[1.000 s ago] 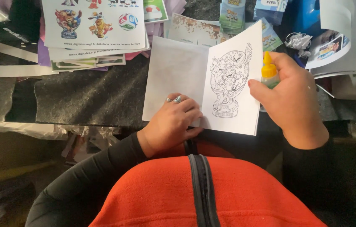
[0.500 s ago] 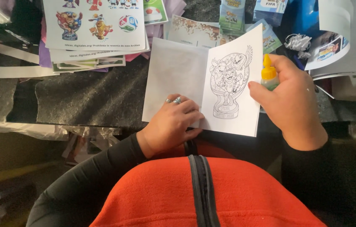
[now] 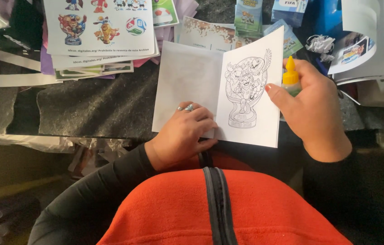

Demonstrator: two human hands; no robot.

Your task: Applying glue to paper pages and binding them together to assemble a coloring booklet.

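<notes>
While the open booklet [image 3: 221, 86] lies spread on the dark desk [image 3: 96, 109], its right page shows a line drawing and its left page is blank. Curled loosely, the left hand [image 3: 185, 134] presses the lower inner corner, hiding part of the fold. Closed around a glue bottle [image 3: 290, 77], the right hand [image 3: 312, 109] covers all but the yellow tip and steadies the page edge. Printed sheets [image 3: 99, 27] above are cut off.

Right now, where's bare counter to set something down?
One bare patch: dark counter between the sticker sheets and booklet held by left hand. Crowded behind and right, past the right hand gripping the glue bottle.
</notes>
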